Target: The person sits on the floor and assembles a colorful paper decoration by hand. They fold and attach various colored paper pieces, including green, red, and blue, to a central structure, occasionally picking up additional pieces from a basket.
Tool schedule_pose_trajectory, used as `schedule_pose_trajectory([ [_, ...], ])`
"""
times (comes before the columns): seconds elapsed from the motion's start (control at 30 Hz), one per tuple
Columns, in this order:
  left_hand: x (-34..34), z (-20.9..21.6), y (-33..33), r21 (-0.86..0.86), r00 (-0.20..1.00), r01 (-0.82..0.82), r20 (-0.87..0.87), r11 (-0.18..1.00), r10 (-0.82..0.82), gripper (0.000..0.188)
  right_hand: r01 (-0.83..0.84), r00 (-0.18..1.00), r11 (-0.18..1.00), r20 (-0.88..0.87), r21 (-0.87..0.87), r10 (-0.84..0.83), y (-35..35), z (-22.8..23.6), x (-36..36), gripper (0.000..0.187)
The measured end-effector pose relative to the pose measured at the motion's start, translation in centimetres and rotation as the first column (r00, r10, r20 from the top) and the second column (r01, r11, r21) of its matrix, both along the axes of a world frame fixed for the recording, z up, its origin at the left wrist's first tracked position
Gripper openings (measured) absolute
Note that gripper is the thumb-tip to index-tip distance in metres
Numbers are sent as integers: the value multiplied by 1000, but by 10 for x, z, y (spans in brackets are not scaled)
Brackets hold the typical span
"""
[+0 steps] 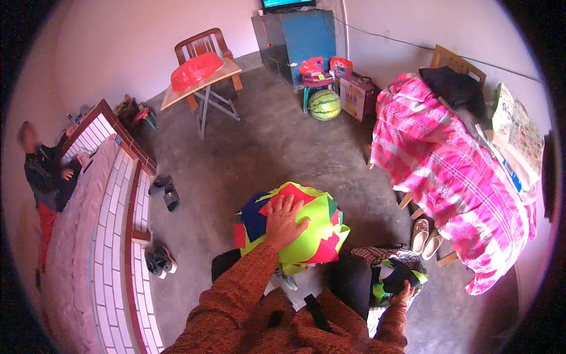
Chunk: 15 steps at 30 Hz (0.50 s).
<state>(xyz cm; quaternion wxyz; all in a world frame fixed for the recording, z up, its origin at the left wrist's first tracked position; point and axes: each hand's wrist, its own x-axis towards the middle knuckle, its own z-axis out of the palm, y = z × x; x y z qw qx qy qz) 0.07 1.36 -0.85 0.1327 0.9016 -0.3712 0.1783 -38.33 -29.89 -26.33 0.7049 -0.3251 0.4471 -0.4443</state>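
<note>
My left hand lies flat with spread fingers on a heap of coloured cloth pieces, lime green, red and dark blue, in front of my knees. At the lower right, my right hand reaches to a checked bag beside my leg. Its fingers close on a black cloth piece at the bag's mouth, partly hidden from sight. Green and white scraps show around that piece. Something pale and shiny, too unclear to name, sits just below the heap.
A pink plaid cover drapes furniture at right, with pale shoes beside it. Ahead are a watermelon, a carton and a folding table bearing a red cover. At left, another person is behind a brick-patterned ledge.
</note>
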Motion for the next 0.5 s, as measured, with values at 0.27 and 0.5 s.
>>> schedule_pose_trajectory([
  [0.27, -2, -2, 2, -56, 999, -6, -41, 998, 4, 60, -29, 990, 972, 125, -233, 60, 3, 95, 3, 32],
  [0.5, 3, -16, 5, -79, 1000, 2, 12, 997, -1, 60, -208, 881, 971, 410, -117, 238, 50, 179, 62, 35],
])
